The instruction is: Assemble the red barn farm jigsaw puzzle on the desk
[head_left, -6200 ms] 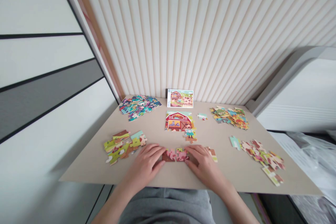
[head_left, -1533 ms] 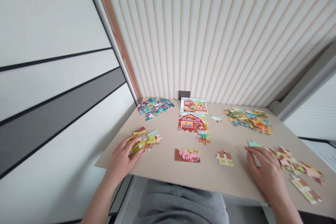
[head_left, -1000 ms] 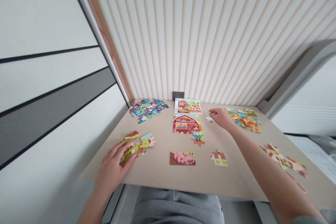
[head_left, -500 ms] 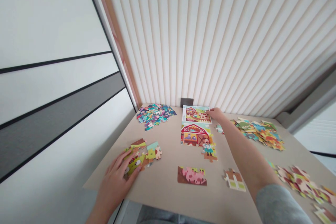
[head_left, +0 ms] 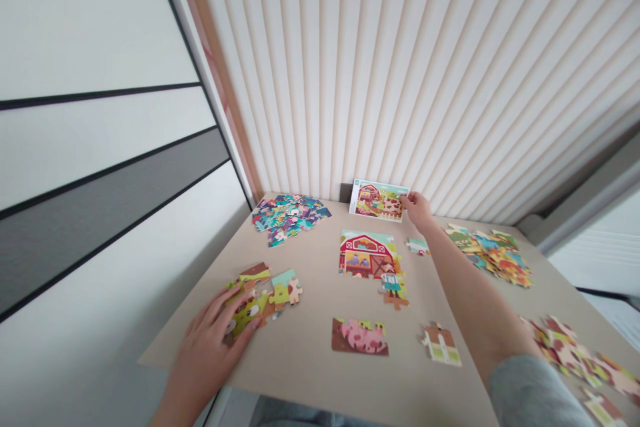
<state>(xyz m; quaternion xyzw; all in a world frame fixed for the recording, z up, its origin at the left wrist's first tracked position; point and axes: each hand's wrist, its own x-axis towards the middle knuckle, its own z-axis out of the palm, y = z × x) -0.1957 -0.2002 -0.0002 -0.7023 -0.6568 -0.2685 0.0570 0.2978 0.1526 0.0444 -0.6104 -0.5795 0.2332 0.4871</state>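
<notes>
At the back of the table, my right hand (head_left: pixel 416 207) pinches the right edge of a farm picture card (head_left: pixel 381 201), which is tilted up near the wall. My left hand (head_left: pixel 215 333) lies with fingers spread on a pile of green and brown puzzle pieces (head_left: pixel 251 310) at the left. Below the card sits a joined barn section (head_left: pixel 367 255) with a farmer piece (head_left: pixel 393 283) at its lower right. A joined pink pig section (head_left: pixel 361 336) lies nearer the front edge.
Purple and teal pieces (head_left: pixel 290 217) lie at the back left. Orange and green pieces (head_left: pixel 495 257) and cow-patterned pieces (head_left: pixel 570 350) are at the right. A fence piece (head_left: pixel 441 345) and a small pale piece (head_left: pixel 418 247) lie near my right forearm.
My right hand has raised the card off the top of the barn section and tilted it back. My left hand stays on its pile while the view shifts slightly.
</notes>
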